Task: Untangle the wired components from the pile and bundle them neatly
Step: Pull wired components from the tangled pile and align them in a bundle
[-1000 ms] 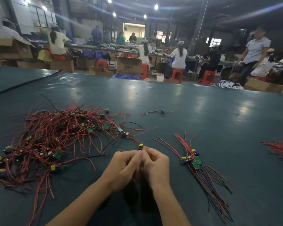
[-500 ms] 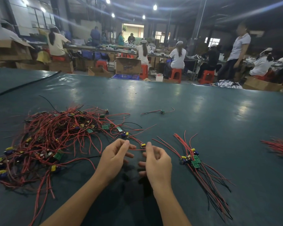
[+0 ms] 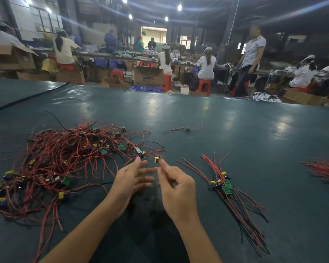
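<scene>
- Tangled pile [image 3: 65, 158] of red-wired circuit boards: left side of green table [image 3: 235, 139].
- Aligned bundle [image 3: 224, 185]: near right.
- Left hand [image 3: 131, 183]: fingers spread wide, holding nothing.
- Right hand [image 3: 177, 188]: fingers curled, index tip at yellow component [image 3: 156, 159] on the pile's right fringe; cannot tell whether it holds anything.

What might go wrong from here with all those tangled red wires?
1. The yellow-topped component at the fingertips of the right hand seems joined to the tangled pile by its red leads. A hard tug may drag neighbours along or strain those leads.
2. The sorted bundle fans out close to the right hand, so a careless sweep could scatter it.
</scene>
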### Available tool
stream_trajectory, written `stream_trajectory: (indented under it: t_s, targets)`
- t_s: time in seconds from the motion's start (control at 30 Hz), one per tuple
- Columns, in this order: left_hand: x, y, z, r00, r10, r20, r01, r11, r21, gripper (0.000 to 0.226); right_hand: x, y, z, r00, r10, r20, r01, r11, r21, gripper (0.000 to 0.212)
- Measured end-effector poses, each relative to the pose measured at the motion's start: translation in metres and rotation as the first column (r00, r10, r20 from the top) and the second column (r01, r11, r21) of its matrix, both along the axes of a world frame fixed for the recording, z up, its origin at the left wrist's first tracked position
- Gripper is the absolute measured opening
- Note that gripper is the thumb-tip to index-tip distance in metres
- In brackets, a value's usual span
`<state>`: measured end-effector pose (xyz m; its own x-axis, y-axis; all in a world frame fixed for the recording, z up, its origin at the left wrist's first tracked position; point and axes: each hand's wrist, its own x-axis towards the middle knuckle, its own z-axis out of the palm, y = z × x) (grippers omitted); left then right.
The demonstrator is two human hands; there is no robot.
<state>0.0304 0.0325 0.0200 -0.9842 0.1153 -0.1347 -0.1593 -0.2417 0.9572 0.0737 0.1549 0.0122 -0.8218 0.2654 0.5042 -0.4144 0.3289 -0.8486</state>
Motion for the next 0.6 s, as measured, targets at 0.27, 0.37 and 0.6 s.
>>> stream_trajectory:
  t_s: [0.27, 0.37, 0.6]
  targets:
    - [-0.004, -0.013, 0.011, 0.999, 0.036, 0.020, -0.040, 0.958, 0.284, 0.029, 0.011, 0.006, -0.001, 0.990, 0.109, -0.093, -0.059, 0.901, 0.431, 0.017]
    - [-0.003, -0.013, 0.012, 0.997, 0.027, -0.071, -0.002, 0.943, 0.332, 0.023, 0.013, 0.012, 0.003, 0.988, -0.064, -0.142, 0.136, 0.798, 0.587, 0.017]
    - [0.001, -0.012, 0.017, 0.982, 0.114, -0.152, -0.039, 0.902, 0.430, 0.011, 0.014, 0.020, 0.011, 0.923, -0.385, 0.022, 0.268, 0.682, 0.681, 0.062]
